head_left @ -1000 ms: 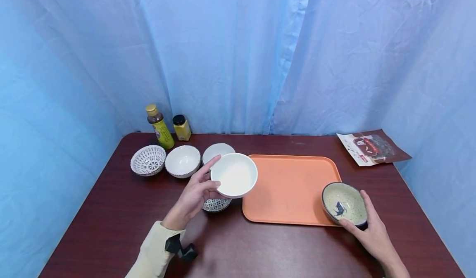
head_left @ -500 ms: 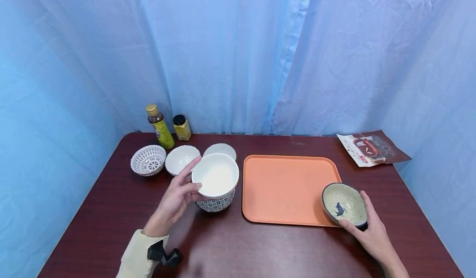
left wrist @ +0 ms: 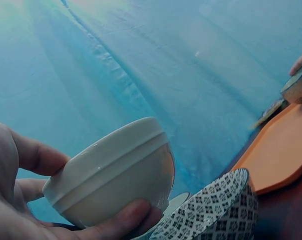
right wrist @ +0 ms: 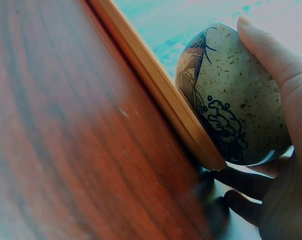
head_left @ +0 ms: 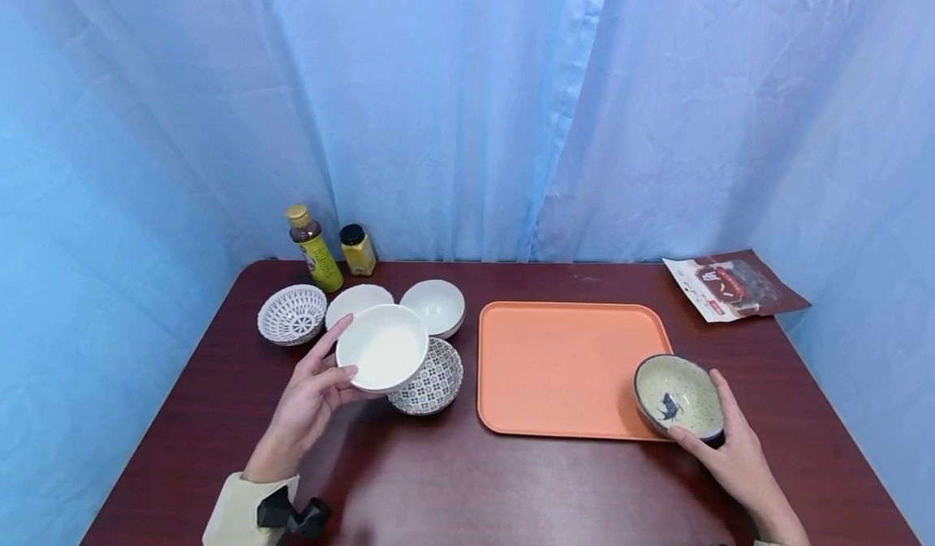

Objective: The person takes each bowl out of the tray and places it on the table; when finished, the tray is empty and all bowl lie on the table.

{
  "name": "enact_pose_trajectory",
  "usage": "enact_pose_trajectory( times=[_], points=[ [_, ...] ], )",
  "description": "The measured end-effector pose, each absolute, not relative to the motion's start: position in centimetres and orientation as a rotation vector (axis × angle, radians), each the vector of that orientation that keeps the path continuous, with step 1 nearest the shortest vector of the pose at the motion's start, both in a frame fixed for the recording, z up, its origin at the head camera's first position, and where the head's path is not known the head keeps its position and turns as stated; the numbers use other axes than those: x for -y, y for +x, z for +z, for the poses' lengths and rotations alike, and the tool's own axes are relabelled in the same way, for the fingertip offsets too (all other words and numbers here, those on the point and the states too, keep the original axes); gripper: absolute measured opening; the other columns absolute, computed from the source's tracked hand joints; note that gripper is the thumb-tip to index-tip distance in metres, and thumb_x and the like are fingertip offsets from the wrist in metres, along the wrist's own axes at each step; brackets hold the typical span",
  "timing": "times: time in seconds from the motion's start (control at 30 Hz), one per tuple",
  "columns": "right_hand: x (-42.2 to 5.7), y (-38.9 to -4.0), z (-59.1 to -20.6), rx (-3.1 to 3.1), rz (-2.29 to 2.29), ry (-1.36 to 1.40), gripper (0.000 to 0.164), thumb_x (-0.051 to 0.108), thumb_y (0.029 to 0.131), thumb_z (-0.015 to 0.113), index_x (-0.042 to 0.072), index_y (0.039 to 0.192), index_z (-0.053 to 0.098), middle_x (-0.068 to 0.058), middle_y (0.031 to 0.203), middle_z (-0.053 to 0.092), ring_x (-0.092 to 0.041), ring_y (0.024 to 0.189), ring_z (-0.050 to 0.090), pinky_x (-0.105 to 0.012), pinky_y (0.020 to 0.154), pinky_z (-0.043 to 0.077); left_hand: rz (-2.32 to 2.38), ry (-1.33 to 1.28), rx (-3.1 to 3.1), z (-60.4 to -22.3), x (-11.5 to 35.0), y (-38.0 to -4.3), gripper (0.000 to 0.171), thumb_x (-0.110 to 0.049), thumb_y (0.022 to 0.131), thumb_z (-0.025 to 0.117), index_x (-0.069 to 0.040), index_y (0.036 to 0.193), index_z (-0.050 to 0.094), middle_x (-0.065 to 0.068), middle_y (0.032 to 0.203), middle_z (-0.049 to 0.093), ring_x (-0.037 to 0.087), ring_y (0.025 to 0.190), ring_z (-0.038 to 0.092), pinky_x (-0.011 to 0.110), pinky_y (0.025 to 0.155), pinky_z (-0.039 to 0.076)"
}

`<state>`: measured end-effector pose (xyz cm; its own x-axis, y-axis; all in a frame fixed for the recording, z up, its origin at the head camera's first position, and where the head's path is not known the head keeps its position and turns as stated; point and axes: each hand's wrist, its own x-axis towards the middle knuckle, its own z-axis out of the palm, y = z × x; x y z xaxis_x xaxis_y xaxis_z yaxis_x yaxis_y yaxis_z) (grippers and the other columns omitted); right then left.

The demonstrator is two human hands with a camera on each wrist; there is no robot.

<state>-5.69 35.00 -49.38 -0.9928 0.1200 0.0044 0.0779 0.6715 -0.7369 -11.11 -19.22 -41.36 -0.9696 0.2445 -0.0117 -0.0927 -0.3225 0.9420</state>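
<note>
My left hand [head_left: 308, 400] grips a plain white bowl [head_left: 383, 348] by its left side, thumb at the rim and fingers beneath. It hangs tilted above the table, in front of a white bowl and partly over a blue-patterned bowl [head_left: 433, 377]. The left wrist view shows the white bowl's ridged outer wall [left wrist: 123, 175]. At the right, my right hand [head_left: 738, 449] holds a speckled greenish bowl [head_left: 682, 396] with a dark blue figure inside, by its right side. That bowl is at the front right corner of the orange tray [head_left: 570, 367]; its outside [right wrist: 241, 95] carries dark blue drawings.
Behind the left hand stand a lattice-patterned bowl [head_left: 292, 315], a partly hidden white bowl [head_left: 358, 296] and another white bowl [head_left: 436, 307]. A sauce bottle [head_left: 317, 252] and a yellow jar [head_left: 357, 252] are near the curtain [head_left: 453, 108]. A food packet [head_left: 734, 285] lies back right.
My left hand has carried the white bowl leftward, off the tray's edge and past the patterned bowl, uncovering more of that bowl. My right hand and the speckled bowl have stayed almost still.
</note>
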Motion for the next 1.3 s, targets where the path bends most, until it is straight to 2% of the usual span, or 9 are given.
enact_pose_trajectory(
  times=[0.27,0.4,0.63,0.77,0.93,1.1,1.3],
  points=[
    [-35.0,-5.8,-49.3,2.838,1.236,-0.178,0.104,0.035,0.091,0.071,0.018,0.163,-0.003,-0.024,0.168,0.005,-0.051,0.152,0.008,-0.079,0.112,0.018,2.452,0.192,-1.685,-41.8,21.0,-10.3,0.071,0.011,0.096,0.041,-0.015,0.160,0.022,-0.009,0.129,0.061,0.015,0.099,0.073,0.036,0.080,0.064],
    [-35.1,-5.8,-49.2,2.845,1.243,-0.190,0.105,0.035,0.091,0.071,0.019,0.163,-0.004,-0.024,0.168,0.004,-0.051,0.152,0.008,-0.079,0.112,0.017,2.499,0.182,-1.659,-42.3,21.9,-9.9,0.071,0.012,0.096,0.039,-0.011,0.160,0.017,-0.010,0.131,0.060,0.016,0.102,0.072,0.037,0.080,0.064],
    [-35.0,-5.7,-49.3,2.837,1.240,-0.186,0.104,0.034,0.091,0.070,0.019,0.163,-0.003,-0.025,0.167,0.006,-0.052,0.151,0.009,-0.079,0.111,0.017,2.590,0.203,-1.591,-43.7,23.7,-9.2,0.069,0.014,0.097,0.036,-0.019,0.157,0.026,-0.009,0.134,0.058,0.018,0.107,0.071,0.039,0.080,0.064],
    [-35.0,-5.7,-49.4,2.829,1.241,-0.177,0.103,0.034,0.091,0.070,0.019,0.163,-0.003,-0.023,0.168,0.005,-0.046,0.154,0.005,-0.078,0.113,0.016,2.641,0.221,-1.544,-44.6,24.6,-8.8,0.073,0.016,0.097,0.034,-0.013,0.161,0.015,-0.009,0.135,0.057,0.019,0.109,0.070,0.041,0.080,0.064],
    [-35.1,-5.7,-49.4,2.834,1.252,-0.184,0.103,0.035,0.092,0.069,0.020,0.163,-0.004,-0.021,0.169,0.004,-0.043,0.155,0.002,-0.078,0.114,0.014,2.602,0.092,-1.628,-45.3,25.4,-8.4,0.076,0.013,0.097,0.038,-0.010,0.162,0.006,-0.013,0.132,0.053,0.016,0.108,0.070,0.040,0.080,0.064],
    [-35.1,-5.7,-49.5,2.840,1.254,-0.195,0.103,0.035,0.092,0.069,0.021,0.163,-0.004,-0.022,0.168,0.003,-0.046,0.154,0.003,-0.079,0.113,0.015,2.564,0.027,-1.661,-46.0,25.6,-8.2,0.076,0.010,0.099,0.039,-0.013,0.163,0.006,-0.012,0.131,0.048,0.015,0.109,0.070,0.039,0.081,0.064],
    [-35.1,-5.7,-49.6,2.822,1.247,-0.175,0.103,0.033,0.091,0.070,0.021,0.163,-0.003,-0.022,0.168,0.006,-0.038,0.155,0.002,-0.076,0.116,0.014,2.563,0.020,-1.656,-47.0,25.7,-8.2,0.075,0.010,0.098,0.038,-0.014,0.163,0.009,-0.012,0.132,0.047,0.016,0.107,0.071,0.040,0.080,0.064]
  ],
)
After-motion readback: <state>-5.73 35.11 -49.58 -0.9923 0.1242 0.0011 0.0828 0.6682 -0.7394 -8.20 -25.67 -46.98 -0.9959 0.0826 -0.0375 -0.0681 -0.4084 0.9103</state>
